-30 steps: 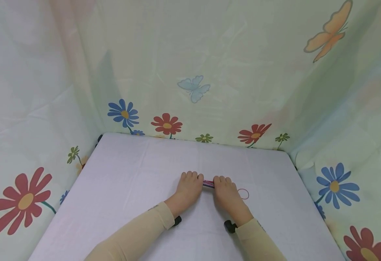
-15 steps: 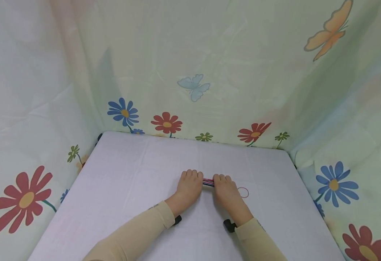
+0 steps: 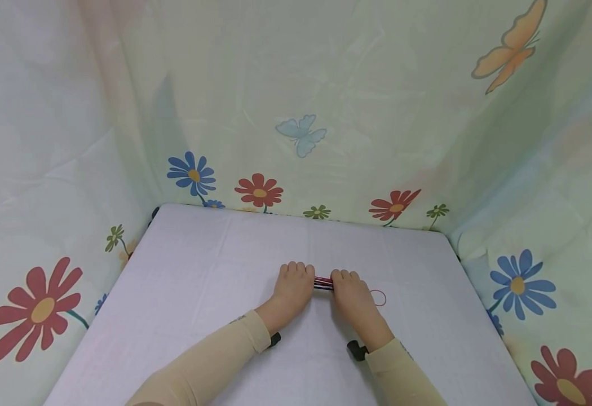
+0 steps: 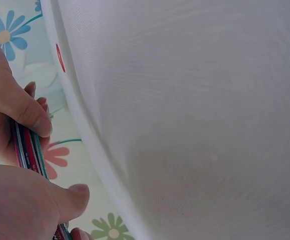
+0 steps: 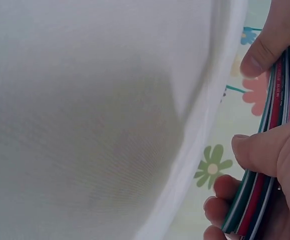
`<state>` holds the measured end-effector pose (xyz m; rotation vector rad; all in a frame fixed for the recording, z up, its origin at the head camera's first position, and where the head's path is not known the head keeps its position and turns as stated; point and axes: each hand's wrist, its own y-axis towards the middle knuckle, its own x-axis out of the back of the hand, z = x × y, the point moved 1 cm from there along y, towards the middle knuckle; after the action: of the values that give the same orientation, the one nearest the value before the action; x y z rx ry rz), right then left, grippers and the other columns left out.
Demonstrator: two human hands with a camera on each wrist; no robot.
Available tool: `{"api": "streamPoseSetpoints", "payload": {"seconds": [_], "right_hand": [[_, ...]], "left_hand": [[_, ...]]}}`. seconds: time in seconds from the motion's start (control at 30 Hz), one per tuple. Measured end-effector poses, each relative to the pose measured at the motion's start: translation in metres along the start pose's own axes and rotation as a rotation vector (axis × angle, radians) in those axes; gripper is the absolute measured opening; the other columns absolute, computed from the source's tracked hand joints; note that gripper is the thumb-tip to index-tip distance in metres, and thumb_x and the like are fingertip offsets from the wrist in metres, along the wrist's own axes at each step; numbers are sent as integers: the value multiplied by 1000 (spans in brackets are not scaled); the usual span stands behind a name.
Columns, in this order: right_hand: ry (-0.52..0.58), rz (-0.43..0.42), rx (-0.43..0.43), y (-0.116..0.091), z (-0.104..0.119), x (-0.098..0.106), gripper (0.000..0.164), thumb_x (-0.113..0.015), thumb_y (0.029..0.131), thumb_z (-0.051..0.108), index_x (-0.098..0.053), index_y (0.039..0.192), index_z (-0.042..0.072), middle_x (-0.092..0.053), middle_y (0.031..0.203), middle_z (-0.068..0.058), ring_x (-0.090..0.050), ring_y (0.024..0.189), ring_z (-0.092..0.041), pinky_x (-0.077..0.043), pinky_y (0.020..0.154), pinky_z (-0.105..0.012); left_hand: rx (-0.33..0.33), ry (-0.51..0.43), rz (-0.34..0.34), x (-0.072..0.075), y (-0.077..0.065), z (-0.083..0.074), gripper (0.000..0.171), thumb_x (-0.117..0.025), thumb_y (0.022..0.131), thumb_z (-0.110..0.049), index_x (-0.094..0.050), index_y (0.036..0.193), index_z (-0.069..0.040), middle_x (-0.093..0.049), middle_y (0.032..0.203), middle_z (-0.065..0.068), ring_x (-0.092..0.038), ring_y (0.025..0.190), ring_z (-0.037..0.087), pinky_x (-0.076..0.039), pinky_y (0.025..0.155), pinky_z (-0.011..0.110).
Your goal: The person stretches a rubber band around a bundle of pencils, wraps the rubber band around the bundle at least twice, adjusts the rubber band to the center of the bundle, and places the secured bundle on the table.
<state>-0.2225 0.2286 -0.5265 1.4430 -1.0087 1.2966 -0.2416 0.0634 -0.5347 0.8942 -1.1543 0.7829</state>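
A bundle of several pencils [image 3: 323, 283], striped green, red and dark blue, spans the short gap between both hands. My left hand [image 3: 294, 288] grips its left part and my right hand [image 3: 353, 296] its right part. Fingers curl round the pencils [image 5: 278, 92] in the right wrist view, where small print shows on a red barrel. Much of the bundle is covered by the palms. Just right of the right hand lies a thin red ring [image 3: 385, 299], like a rubber band, on the white tabletop [image 3: 255, 242]; the left wrist view shows this red band [image 4: 60, 57] too.
A pale curtain [image 3: 377, 113] with printed flowers and butterflies surrounds the table's back and sides. Black wrist devices, such as one at the right cuff [image 3: 358, 351], sit below the sleeves. The table's far edge [image 3: 296, 216] runs behind the hands.
Both hands keep their grip on the pencils at nearly the same spot. The whole head view has shifted very slightly upward; the red ring lies where it was on the table.
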Motion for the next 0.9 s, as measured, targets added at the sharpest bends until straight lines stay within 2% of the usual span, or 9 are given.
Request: {"api": "streamPoseSetpoints", "payload": {"seconds": [0.23,0.4,0.67,0.9], "right_hand": [[11,-3,-32,-1,0,3,24,-79,98,16,-62,110,4,-68,101,-14,-61,90,-32,-56,76,-48],[34,4,-45,0,0,1,22,-78,99,16,-64,110,3,-68,100,-14,-61,90,-31,-56,79,-48],[38,-22,-24,-3,-1,-1,20,-74,102,16,-60,105,2,-66,94,-14,-58,85,-32,-55,78,-47],[28,-29,-32,-5,1,2,21,-74,102,16,-61,105,1,-66,94,-15,-59,85,-32,-56,78,-47]], "left_hand": [[-14,3,-18,2,-1,2,14,-56,110,-26,-56,106,-13,-64,94,2,-59,90,19,-50,84,35],[-20,12,-31,2,-1,3,15,-59,109,-28,-57,104,-14,-64,94,2,-60,89,18,-50,83,35],[-79,37,-21,3,-2,1,15,-63,108,-30,-59,107,-16,-66,95,0,-62,91,18,-50,84,34],[-68,41,-43,1,-2,0,14,-62,108,-29,-58,106,-16,-65,96,0,-61,90,17,-48,83,34]]}}
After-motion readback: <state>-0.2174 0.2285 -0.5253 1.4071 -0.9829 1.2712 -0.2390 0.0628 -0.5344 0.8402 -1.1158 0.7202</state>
